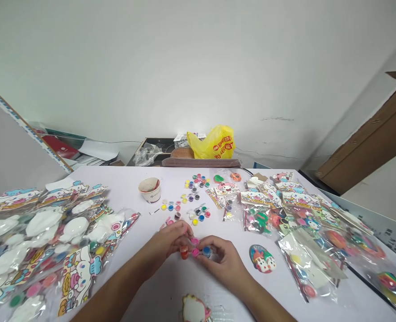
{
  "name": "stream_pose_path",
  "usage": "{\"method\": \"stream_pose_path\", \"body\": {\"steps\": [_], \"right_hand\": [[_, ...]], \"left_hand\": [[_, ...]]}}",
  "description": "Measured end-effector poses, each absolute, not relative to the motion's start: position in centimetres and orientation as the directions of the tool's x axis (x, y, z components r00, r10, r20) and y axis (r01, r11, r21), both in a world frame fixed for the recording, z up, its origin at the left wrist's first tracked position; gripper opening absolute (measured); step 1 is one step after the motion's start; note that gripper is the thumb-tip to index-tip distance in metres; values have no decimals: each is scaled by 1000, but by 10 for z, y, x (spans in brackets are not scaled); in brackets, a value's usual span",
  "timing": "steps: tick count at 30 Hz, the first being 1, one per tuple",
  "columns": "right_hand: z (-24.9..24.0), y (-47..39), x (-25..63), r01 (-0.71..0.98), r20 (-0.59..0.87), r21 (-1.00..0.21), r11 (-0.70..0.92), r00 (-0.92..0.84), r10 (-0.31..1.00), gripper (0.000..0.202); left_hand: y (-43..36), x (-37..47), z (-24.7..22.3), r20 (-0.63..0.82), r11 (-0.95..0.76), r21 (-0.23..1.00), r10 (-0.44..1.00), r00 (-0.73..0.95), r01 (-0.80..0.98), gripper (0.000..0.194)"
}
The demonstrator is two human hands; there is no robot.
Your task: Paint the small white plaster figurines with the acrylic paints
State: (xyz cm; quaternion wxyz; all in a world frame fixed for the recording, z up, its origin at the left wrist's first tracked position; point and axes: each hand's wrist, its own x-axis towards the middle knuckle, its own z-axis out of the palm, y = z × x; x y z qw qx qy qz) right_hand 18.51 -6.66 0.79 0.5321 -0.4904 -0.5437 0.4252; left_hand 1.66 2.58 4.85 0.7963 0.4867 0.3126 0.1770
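Smooth matte wall [198, 67] behind, pale grey-white; flat whitish table [124, 188] in front. Strip of paint pots [195, 252] at table centre, between both hands: small plastic cylinders, round tops. Long axis left-right, roughly parallel to far table edge; tops up. Orange pot [183, 253] at left end, pink in middle, blue pot [206, 251] at right end. Left hand [174, 237]: bunched against orange pot, fingers bent; cannot tell if gripping. Right hand [226, 261]: pinching strip around blue pot with thumb and fingers. Just right of it: painted figure [263, 258], oval, glossy, in relief. Closer in: pale flat figure [193, 309], rounded outline, coloured rim. Beyond hands: paper cup [151, 196], tapered, round rim; more loose pots [201, 218]. Left side: crinkly clear bags [52, 255], smooth white shapes [75, 229] inside. Right side: clear packets [318, 264], printed cartoon cards [298, 200]. Behind table: crumpled yellow plastic bag [214, 145].
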Motion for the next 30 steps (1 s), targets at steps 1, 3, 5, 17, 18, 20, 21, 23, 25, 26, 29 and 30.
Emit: {"method": "stream_pose_path", "body": {"steps": [1,3,5,17,18,20,21,23,25,26,29,30], "right_hand": [[7,-67,184,21,138,-990,138,39,990,9],[6,-67,182,-68,94,-993,96,21,995,13],[5,-67,182,-104,57,-993,57,8,998,16],[2,-65,184,-135,10,-991,6,-24,1000,23],[1,-64,184,-131,11,-991,9,-17,1000,23],[0,-65,184,-119,13,-993,13,-3,1000,24],[0,-65,184,-114,12,-993,13,1,1000,24],[0,-66,183,-110,9,-994,9,-1,1000,24],[0,-67,183,-95,9,-995,9,-4,1000,22],[1,-68,182,-81,14,-997,14,-3,1000,21],[3,-67,182,-1,59,-998,59,13,998,16],[5,-67,182,35,88,-996,88,17,996,15]], "left_hand": [[23,15,49,-324,458,889,598,733,19,30],[19,11,47,-317,451,893,623,715,2,30],[15,9,45,-306,452,892,637,708,-21,29],[16,4,35,-262,516,842,646,717,-157,28],[16,4,34,-257,515,840,653,712,-169,29],[17,5,33,-259,516,838,659,706,-175,33],[18,5,32,-261,517,838,661,704,-175,34],[19,5,30,-261,515,840,661,703,-173,35],[20,5,29,-260,507,847,657,707,-160,34],[21,4,29,-262,503,852,652,711,-147,33],[22,3,27,-273,489,866,633,724,-101,34],[22,2,27,-272,478,874,637,722,-92,33]]}}
